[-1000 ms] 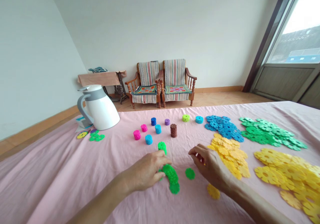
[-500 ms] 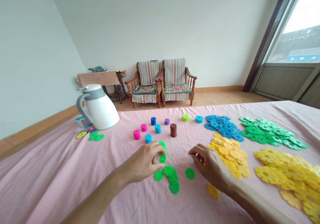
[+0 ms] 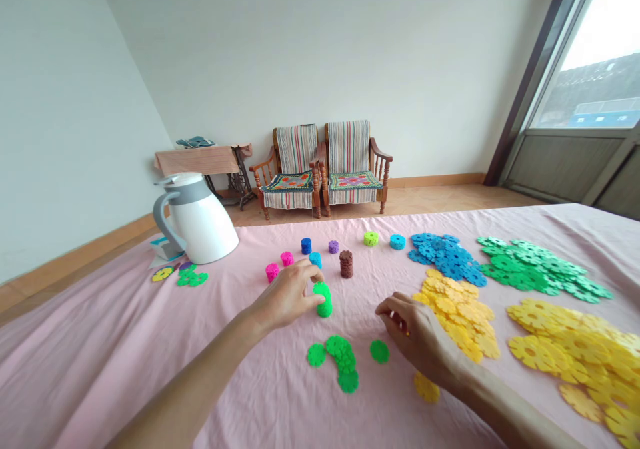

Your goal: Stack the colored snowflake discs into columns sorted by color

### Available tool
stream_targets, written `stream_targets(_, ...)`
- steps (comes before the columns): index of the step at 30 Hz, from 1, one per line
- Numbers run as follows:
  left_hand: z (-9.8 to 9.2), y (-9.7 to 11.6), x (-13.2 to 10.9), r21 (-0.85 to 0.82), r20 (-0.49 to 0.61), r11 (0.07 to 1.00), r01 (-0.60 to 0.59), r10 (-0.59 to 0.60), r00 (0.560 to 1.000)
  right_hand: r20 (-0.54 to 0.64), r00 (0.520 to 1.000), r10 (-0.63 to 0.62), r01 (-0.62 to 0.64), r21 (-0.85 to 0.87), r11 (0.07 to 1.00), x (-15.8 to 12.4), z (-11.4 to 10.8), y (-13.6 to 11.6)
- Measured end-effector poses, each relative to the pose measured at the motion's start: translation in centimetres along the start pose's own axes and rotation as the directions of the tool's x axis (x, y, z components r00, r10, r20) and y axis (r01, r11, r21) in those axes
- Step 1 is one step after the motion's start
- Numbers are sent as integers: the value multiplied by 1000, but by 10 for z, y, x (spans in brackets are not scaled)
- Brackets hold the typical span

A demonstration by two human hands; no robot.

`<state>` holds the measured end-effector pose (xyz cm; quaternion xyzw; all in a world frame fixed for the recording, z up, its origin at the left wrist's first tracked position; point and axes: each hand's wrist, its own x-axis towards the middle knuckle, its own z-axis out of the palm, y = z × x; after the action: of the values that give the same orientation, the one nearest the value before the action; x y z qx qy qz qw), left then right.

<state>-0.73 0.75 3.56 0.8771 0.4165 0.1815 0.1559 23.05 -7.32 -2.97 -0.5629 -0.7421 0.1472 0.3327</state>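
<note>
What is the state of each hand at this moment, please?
Left hand: fingers at the green stack; whether they grip it cannot be told.
Right hand: fingers curled; whether it holds anything cannot be told.

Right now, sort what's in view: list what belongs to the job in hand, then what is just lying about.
Likely part of the job:
green stack, at the left hand's fingertips
loose green discs in front
yellow pile beside the right hand
brown stack

Likely just lying about:
white jug
two armchairs
cloth-draped stand
</note>
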Motion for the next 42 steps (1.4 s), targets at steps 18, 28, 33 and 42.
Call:
stream_targets(18, 9, -2, -3, 6, 76, 999, -51, 50, 996, -5, 1000, -11, 11, -13, 1000, -1, 0, 0)
stream_targets(28, 13, -2, -3, 36, 53, 996, -87, 85, 995, -4, 1000, -13, 13, -2, 1000, 1, 0, 0)
stream_targets(33, 13, -1, -3, 42, 45, 995, -94, 92, 995, 0, 1000, -16, 16, 0, 1000, 0, 1, 1)
stream_targets(42, 9, -2, -3, 17, 70, 997, -78, 76, 995, -10, 1000, -19, 19, -2, 1000, 0, 0, 1)
